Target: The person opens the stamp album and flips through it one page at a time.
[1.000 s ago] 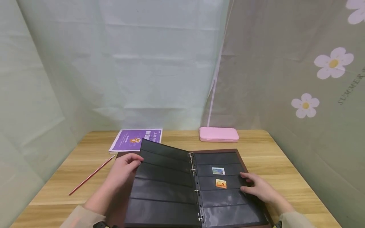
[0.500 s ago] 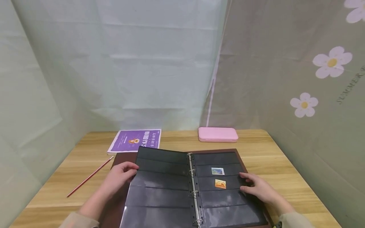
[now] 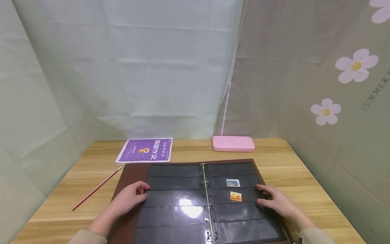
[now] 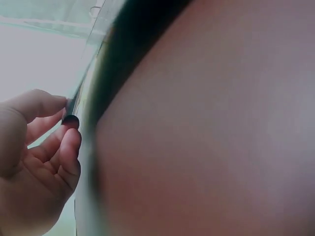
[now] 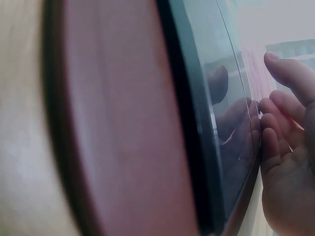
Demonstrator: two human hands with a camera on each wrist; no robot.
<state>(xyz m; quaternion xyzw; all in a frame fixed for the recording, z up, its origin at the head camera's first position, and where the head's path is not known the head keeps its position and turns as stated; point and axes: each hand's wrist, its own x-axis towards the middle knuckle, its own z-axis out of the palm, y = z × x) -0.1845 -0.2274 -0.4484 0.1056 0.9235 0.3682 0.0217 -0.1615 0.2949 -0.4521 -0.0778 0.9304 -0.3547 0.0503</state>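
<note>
A stamp album (image 3: 131,173) with a brown cover lies open on the table, its black pocket pages on metal rings. My left hand (image 3: 129,200) is at the outer edge of the left page (image 3: 170,196). In the left wrist view, thumb and fingertips of that hand (image 4: 42,152) pinch the page edge. My right hand (image 3: 277,201) rests at the outer edge of the right page (image 3: 243,211), fingers loosely bent and thumb apart. Two stamps sit in that page's pockets: a blue-green one (image 3: 233,183) and, below it, an orange one (image 3: 236,196).
Behind the album at the left lies a purple booklet (image 3: 144,150). A pink case (image 3: 233,143) stands at the back of the wooden table (image 3: 304,189). A thin red pencil-like stick (image 3: 96,188) lies to the left. Cloth curtains (image 3: 170,74) enclose the table.
The left page has come down from a raised tilt to lie flat, and my left hand has moved lower with its edge. My right hand has stayed in place.
</note>
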